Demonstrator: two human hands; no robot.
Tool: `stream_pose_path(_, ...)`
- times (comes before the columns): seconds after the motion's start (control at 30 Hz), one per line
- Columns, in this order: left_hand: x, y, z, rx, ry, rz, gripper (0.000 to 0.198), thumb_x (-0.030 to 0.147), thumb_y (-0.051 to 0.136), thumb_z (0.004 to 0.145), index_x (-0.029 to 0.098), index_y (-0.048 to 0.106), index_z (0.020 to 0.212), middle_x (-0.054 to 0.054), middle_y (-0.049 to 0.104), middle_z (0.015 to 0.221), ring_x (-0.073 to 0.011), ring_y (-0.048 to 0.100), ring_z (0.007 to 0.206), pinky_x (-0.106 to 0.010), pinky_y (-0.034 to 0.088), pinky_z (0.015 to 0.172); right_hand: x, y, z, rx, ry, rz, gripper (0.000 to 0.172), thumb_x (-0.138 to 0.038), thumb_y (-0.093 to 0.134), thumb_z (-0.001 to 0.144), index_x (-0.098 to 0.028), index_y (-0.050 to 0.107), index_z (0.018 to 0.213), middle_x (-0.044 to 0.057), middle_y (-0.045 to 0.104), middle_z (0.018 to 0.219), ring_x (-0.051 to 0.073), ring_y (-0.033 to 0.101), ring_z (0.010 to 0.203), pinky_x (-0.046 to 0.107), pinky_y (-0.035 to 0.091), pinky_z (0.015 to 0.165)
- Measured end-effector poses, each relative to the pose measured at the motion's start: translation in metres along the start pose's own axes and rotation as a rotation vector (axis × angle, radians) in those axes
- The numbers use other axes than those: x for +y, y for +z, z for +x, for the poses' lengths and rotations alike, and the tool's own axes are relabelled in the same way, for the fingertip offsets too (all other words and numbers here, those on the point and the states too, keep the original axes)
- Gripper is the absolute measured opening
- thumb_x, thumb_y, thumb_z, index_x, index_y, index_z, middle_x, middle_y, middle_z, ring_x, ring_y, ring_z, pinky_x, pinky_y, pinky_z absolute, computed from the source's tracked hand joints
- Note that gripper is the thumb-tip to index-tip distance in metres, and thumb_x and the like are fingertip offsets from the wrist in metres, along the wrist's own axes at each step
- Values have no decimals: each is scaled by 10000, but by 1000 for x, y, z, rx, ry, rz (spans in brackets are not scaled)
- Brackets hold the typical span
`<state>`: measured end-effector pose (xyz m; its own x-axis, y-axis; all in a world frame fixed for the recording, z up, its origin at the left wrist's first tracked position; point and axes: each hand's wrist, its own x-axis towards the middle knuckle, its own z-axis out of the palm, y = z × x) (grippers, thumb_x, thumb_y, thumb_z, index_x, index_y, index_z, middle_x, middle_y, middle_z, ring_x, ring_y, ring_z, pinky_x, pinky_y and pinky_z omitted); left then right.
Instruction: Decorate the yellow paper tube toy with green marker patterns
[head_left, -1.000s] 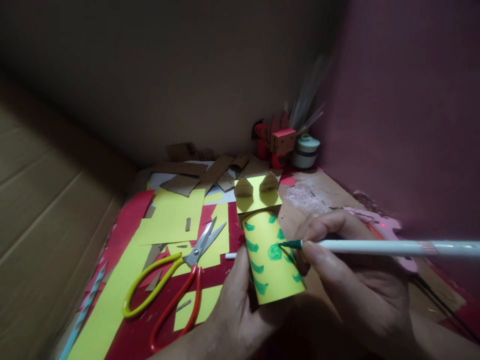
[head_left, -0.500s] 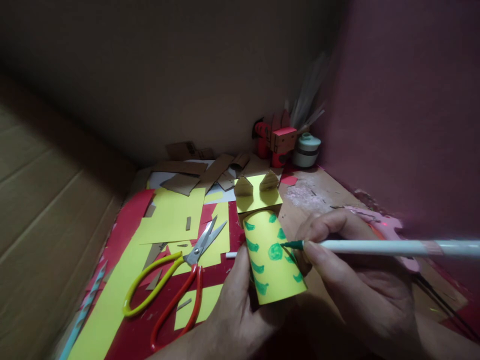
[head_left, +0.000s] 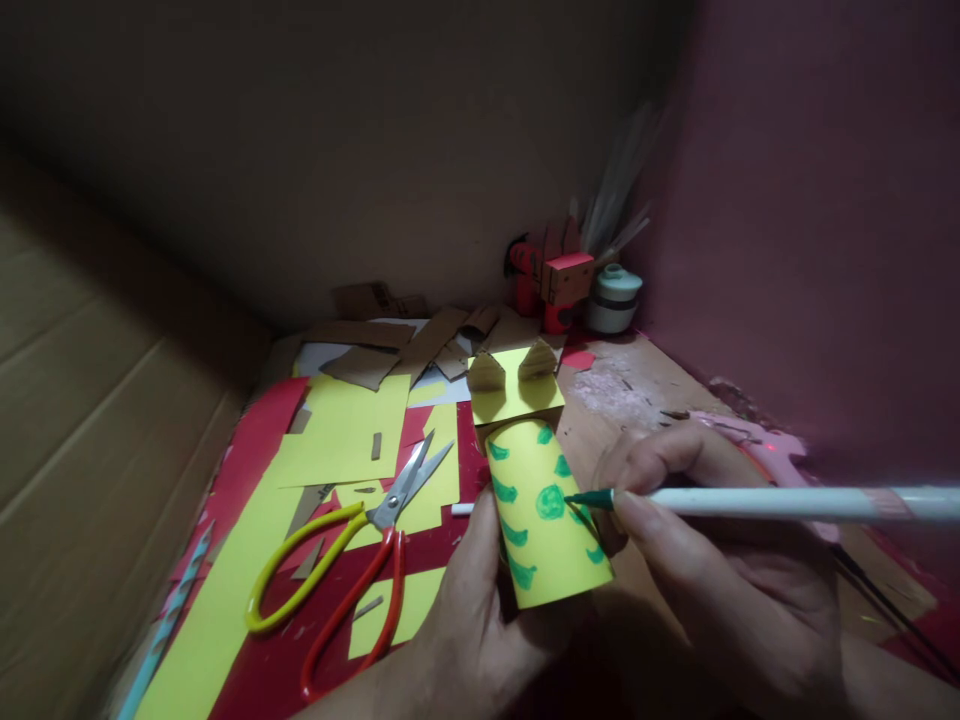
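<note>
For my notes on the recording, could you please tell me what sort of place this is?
Probably a home craft corner: scissors lie on cut yellow paper, cardboard scraps sit behind, and the right hand holds a pen to a yellow tube.

Left hand [head_left: 480,625], right hand [head_left: 731,590]: bare, nails [head_left: 632,504] short, unpainted.

The white-barrelled green felt pen [head_left: 750,502] lies slightly lower than one second ago. Its tip has drawn back from the upper right edge of the round green dot [head_left: 550,502] on the yellow paper tube [head_left: 540,565] and now rests just beside it. The right hand [head_left: 720,580] has dropped with it.
</note>
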<state>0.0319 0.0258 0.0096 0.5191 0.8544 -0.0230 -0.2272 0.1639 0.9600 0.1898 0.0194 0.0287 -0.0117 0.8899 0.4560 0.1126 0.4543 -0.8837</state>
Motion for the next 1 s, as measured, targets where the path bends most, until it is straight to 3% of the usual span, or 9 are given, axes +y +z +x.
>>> stream_pose_path(0.1,-2,-1,0,1,10,3,436,347,657,866,212,502,1251,-108,673,1222,-285,632,1082,-407,504,948,-2,2,-1,53,19,-2,129,-168,531,927,-287,564,889,-42,546,592,126,532,490,225,456,450)
stream_pose_path(0.23,-3,0,2,2,25,-11,454,346,662,862,228,493,1266,-98,656,1260,-300,618,1128,-408,500,956,-3,1,0,28,-14,-35,138,-159,534,923,-290,571,905,-41,582,605,121,559,497,217,474,464)
stream_pose_path(0.4,-1,0,0,21,12,20,321,379,673,849,195,579,1094,-78,691,1017,-254,651,946,-416,515,928,-1,-2,0,-8,-10,-37,125,-158,531,921,-275,555,886,-26,602,641,138,594,565,236,497,510)
stream_pose_path(0.47,-1,0,-1,15,9,23,293,387,669,852,193,590,1057,-78,690,1022,-249,650,950,-406,516,926,-1,-2,-1,-2,-4,-17,120,-162,532,919,-272,557,875,-23,592,636,145,588,566,242,490,501)
stream_pose_path(0.7,-3,1,1,20,32,-36,469,342,678,852,221,497,1268,-101,660,1262,-301,625,1122,-422,500,970,0,2,1,25,-11,-11,125,-166,529,929,-281,561,895,-37,572,611,121,546,492,216,468,443)
stream_pose_path(0.87,-1,2,1,-2,23,-47,441,339,676,858,225,510,1250,-94,670,1238,-282,620,1134,-390,505,966,1,3,3,8,-6,1,139,-153,515,937,-285,550,907,-52,561,593,103,530,465,200,455,439)
stream_pose_path(1.0,1,2,-1,20,9,-27,558,341,681,855,224,438,1344,-101,681,1173,-269,639,1043,-423,502,959,-1,2,2,-12,-19,-9,148,-142,513,936,-285,543,912,-54,560,597,102,532,476,199,456,454)
